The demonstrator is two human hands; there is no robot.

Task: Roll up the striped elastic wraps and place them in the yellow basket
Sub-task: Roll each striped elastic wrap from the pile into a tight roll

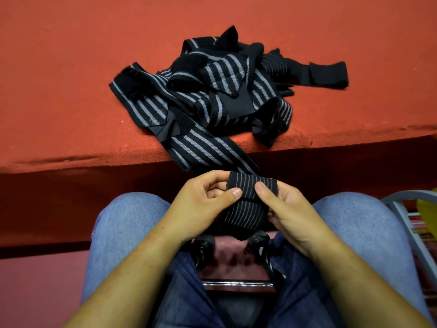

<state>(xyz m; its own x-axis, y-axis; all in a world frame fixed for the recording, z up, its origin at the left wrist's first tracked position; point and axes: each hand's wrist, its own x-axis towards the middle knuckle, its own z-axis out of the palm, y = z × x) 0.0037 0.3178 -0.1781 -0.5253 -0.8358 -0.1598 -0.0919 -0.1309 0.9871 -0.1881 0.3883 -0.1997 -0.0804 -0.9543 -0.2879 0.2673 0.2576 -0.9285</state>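
A black elastic wrap with grey stripes is partly wound into a roll (248, 200) held above my lap. My left hand (203, 204) pinches the roll's left end with thumb and fingers. My right hand (288, 209) grips its right end, thumb on top. The wrap's loose tail (201, 147) runs up from the roll over the edge of the red surface. It joins a tangled pile of several more striped wraps (212, 91) with black fastening tabs. A sliver of yellow (428, 209) shows at the right edge; I cannot tell if it is the basket.
The pile lies on a red carpeted ledge (71, 91) whose front edge runs across the view just beyond my knees. A grey metal chair frame (406, 223) stands at the right. My jeans-clad legs fill the lower view, with black shoes and a chrome bar below.
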